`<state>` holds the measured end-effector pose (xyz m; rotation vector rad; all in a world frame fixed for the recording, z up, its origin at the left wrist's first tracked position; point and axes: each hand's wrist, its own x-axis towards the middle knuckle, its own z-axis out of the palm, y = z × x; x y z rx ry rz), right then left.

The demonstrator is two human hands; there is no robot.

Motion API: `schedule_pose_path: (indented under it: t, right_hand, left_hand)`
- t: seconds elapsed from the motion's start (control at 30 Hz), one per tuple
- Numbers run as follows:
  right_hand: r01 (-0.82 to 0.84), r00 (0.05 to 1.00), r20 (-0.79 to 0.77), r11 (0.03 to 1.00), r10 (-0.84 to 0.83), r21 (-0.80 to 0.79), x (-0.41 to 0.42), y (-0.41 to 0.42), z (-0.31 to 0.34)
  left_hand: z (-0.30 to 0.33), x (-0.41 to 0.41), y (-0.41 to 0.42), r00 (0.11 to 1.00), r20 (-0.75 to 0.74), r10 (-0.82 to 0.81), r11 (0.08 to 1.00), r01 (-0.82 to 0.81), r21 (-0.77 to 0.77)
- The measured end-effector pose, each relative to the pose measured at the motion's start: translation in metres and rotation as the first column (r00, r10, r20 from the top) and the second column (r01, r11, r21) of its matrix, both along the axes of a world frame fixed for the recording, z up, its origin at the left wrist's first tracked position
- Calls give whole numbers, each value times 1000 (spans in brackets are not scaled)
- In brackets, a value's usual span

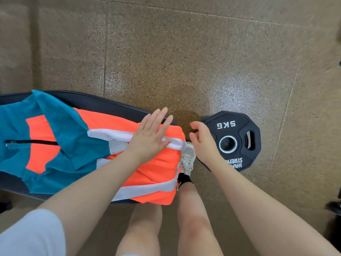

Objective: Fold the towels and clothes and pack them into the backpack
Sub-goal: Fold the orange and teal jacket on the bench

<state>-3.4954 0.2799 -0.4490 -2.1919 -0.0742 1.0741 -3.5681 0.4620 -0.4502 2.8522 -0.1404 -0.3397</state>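
Speckled brown floor; dark padded bench (103,106) runs left to right. Jacket (77,145) lies along it, hem end at right. Left hand (149,137) presses flat there, fingers straight. Right hand (202,141) hovers just right, loosely curled, empty. Weight plate (234,141) beyond. No backpack in view.

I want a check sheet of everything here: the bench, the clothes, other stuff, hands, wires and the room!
Surface: black padded bench, garment spread across it.
Job's things: teal, orange and white jacket; no backpack or towels in view.
Clutter: 5KG weight plate on the floor beside the bench end.
Hands: left hand flat on the jacket; right hand loosely curled, holding nothing.
Cables: nothing seen.
Surroundings: speckled brown floor; a white shoe.
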Motion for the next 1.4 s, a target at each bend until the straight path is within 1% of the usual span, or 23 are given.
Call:
schedule_pose_path:
  t: [0.07,0.13,0.2,0.23,0.27,0.33,0.37,0.4,0.47,0.53,0.67,0.8,0.9,0.93,0.97,1.0,1.07,1.17,1.23,1.3,1.33,1.37,1.4]
  right_hand:
    - [-111,988,-92,988,121,105,4,11,-7]
    - [-153,967,-174,970,187,190,7,18,-16]
    - [-113,937,-303,972,174,207,12,14,-25]
    - [-127,916,-355,975,185,182,14,9,-27]
    - [-195,900,-366,969,238,149,15,4,-29]
    - [-375,896,-251,927,366,10,11,-6,-25]
    - [-397,911,-150,916,385,-61,8,-10,-23]
    - [-356,934,-60,929,351,-102,5,-13,-18]
    - [-210,975,42,968,218,-141,5,-13,3]
    - [-141,988,39,976,149,-167,9,-14,22]
    - [-221,975,-12,965,222,-142,18,-12,58]
    - [-267,963,-51,959,263,-93,35,-5,70]
    - [-361,931,-91,928,353,-93,40,-7,66]
    - [-394,917,-103,914,385,-90,40,-11,64]
    - [-413,908,-114,907,403,-83,41,-16,64]
    - [-425,901,-125,903,415,-67,41,-20,65]
    - [-442,887,-156,897,434,-17,41,-27,66]
    - [-475,859,-200,879,471,28,39,-31,60]
    - [-473,862,-209,881,461,-6,38,-30,51]
    - [-391,898,-235,919,371,-43,38,-22,40]
    - [-339,913,-255,940,317,-43,38,-17,34]
    - [-308,920,-264,951,289,-35,39,-13,27]
    - [-309,919,-267,951,292,-26,40,-9,20]
  left_hand:
    - [-7,-7,-4,997,-52,-53,995,57,84]
    - [-11,-15,-3,997,-59,-55,992,61,108]
    - [-11,-21,1,999,-54,6,993,0,116]
    - [-9,-24,2,997,-64,42,992,-34,124]
    - [-7,-25,4,994,-80,73,989,-62,132]
    - [-4,-26,4,985,-131,111,988,-95,123]
    - [-4,-24,3,981,-156,115,989,-99,109]
    - [-1,-23,3,978,-169,123,990,-108,96]
    - [12,-21,2,973,-166,157,986,-146,75]
    - [30,-19,-2,972,-135,191,981,-188,40]
    - [61,-30,-13,951,-112,287,957,-289,-1]
    - [65,-54,-34,870,-161,466,879,-477,-31]
    - [62,-68,-61,787,-105,609,787,-615,-47]
    - [62,-71,-73,732,-105,674,726,-682,-94]
    - [61,-75,-88,654,-133,745,637,-756,-151]
    - [64,-78,-104,550,-170,818,516,-831,-205]
    - [69,-84,-136,323,-192,927,265,-924,-276]
    - [73,-96,-169,-51,-214,976,-108,-958,-266]
    - [68,-108,-185,-316,-189,930,-356,-902,-245]
    - [58,-118,-198,-554,-219,803,-594,-774,-220]
    - [56,-120,-204,-646,-289,706,-705,-679,-204]
    - [46,-124,-209,-696,-393,601,-795,-572,-203]
    - [37,-127,-213,-697,-505,509,-857,-464,-223]
